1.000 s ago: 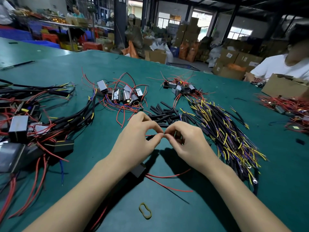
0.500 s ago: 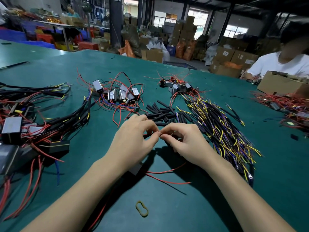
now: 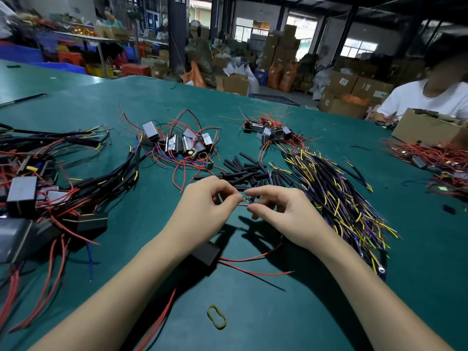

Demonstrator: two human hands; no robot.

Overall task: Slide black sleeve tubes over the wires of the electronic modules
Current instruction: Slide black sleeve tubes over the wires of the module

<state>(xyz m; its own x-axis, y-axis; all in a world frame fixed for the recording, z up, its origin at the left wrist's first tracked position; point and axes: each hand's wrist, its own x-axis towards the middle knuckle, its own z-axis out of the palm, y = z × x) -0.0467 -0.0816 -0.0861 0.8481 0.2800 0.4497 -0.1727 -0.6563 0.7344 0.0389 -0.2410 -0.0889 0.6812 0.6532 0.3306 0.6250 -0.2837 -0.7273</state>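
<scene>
My left hand [image 3: 205, 209] and my right hand [image 3: 281, 211] meet fingertip to fingertip over the green table [image 3: 304, 312]. Both pinch thin wire ends [image 3: 244, 204], red among them, between thumb and forefinger. Those wires seem to run from a black module [image 3: 206, 254] lying under my left wrist, which trails two more red wires to the right. No sleeve tube is clearly visible in either hand. A loose pile of black sleeve tubes [image 3: 243, 171] lies just beyond my fingers.
Left: modules with sleeved wires [image 3: 76, 188]. Far centre: bare modules with red wires [image 3: 182, 145] and a second cluster [image 3: 268, 130]. Right: a bundle of black, yellow and purple wires [image 3: 336, 196]. A yellow rubber band [image 3: 216, 316] lies near me. A person with a cardboard box [image 3: 425, 127] sits far right.
My hands have stayed together at the same spot. The fingers have loosened slightly, and a short red wire now shows between the fingertips.
</scene>
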